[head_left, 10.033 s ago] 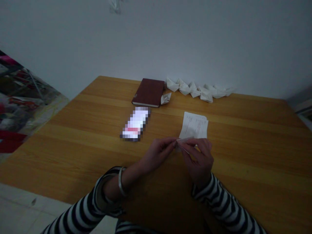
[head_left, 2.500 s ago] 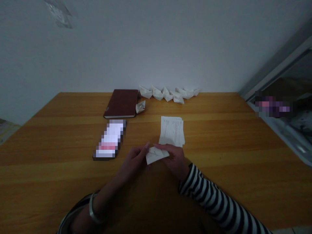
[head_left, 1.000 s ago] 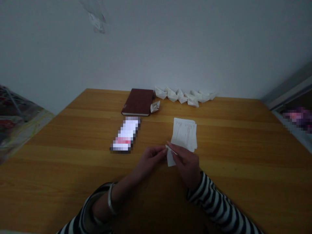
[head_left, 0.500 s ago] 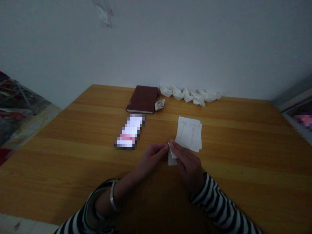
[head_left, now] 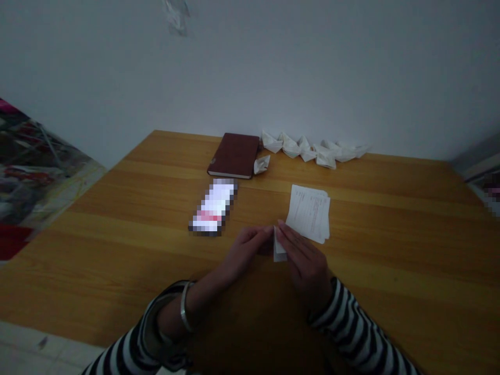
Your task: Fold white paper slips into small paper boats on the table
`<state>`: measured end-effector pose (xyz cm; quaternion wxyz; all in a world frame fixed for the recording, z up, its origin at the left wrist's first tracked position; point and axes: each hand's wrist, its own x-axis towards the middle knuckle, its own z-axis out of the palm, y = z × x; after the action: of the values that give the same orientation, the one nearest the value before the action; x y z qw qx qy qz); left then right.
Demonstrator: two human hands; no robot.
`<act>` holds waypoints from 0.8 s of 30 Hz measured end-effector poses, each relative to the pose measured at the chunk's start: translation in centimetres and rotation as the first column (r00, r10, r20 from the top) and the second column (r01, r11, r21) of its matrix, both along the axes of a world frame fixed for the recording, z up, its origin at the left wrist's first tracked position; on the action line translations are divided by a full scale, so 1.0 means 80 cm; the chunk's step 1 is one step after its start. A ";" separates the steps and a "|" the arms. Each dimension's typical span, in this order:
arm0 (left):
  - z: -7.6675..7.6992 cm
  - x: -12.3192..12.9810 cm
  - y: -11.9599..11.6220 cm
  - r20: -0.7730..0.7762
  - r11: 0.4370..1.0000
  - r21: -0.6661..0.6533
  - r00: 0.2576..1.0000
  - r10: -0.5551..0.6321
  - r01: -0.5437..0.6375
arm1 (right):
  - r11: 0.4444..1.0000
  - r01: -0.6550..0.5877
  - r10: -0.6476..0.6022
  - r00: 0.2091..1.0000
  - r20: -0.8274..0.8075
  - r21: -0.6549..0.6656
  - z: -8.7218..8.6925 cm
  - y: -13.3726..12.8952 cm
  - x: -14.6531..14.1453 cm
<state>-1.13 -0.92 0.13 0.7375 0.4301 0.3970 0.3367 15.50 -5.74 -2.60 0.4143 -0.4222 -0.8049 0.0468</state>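
Observation:
A small folded sheet of paper (head_left: 279, 253) is between my hands, low over the front of the table. My left hand (head_left: 247, 249) pinches its left edge with thumb and fingertips. On the other side, my right hand (head_left: 307, 260) is closed over the paper, its fingers pressed together and covering most of it. Just beyond my right fingers lies a stack of printed paper sheets (head_left: 308, 212). To the left of the stack is a phone (head_left: 214, 207) with a lit, blurred screen.
A dark red notebook (head_left: 235, 155) lies near the wall, with one folded paper piece (head_left: 261, 164) at its right side. Several folded white paper shapes (head_left: 308, 148) stand in a row along the back of the wooden table (head_left: 390, 219). Clutter (head_left: 35, 156) covers the floor at left.
The whole view has shifted slightly, so the table's things appear a little further right and higher. Both hands stay on the folded paper, with the left fingertips slightly shifted along its edge.

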 end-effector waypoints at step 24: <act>0.002 -0.002 0.008 -0.096 0.987 -0.075 0.986 0.135 -0.142 | 0.999 0.031 -0.033 0.996 0.087 0.023 0.001 -0.004 -0.005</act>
<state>-1.31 -0.27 0.25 0.7105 0.3857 0.4725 0.3509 15.13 -6.07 -2.52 0.3839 -0.4322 -0.8159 0.0131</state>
